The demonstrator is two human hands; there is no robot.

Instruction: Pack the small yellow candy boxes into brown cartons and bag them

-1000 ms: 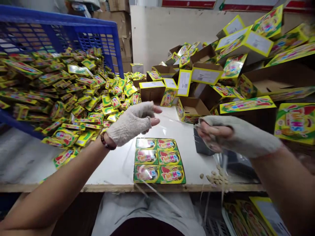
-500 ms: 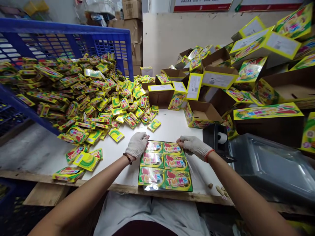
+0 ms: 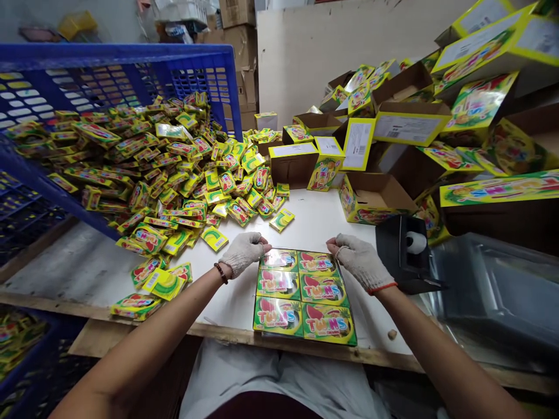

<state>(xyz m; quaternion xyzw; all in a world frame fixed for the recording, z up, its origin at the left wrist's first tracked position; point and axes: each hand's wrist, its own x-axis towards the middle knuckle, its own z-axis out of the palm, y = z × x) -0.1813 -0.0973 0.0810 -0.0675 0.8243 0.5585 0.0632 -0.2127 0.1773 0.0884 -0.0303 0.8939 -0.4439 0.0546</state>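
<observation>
A flat pack of small TWINS boxes, green and yellow with fruit pictures, lies at the table's front edge. The boxes sit in rows of two under something clear and shiny, apparently plastic. My left hand, in a pale knit glove with bare fingertips, pinches the pack's far left corner. At the far right corner is my right hand, in a matching glove, with thumb and fingers closed at the edge. Beyond my left hand lies a loose small box. To the right of my right hand stands a black tape dispenser.
A tipped blue crate spills a heap of small boxes across the left side. Open display cartons pile up at the right and back. Clear plastic trays are stacked at the right. A small brown lump lies near the front edge.
The view has swung slightly left, so things appear shifted right. Both hands stay at the pack's far corners. Glare on the near edge of the clear cover has gone.
</observation>
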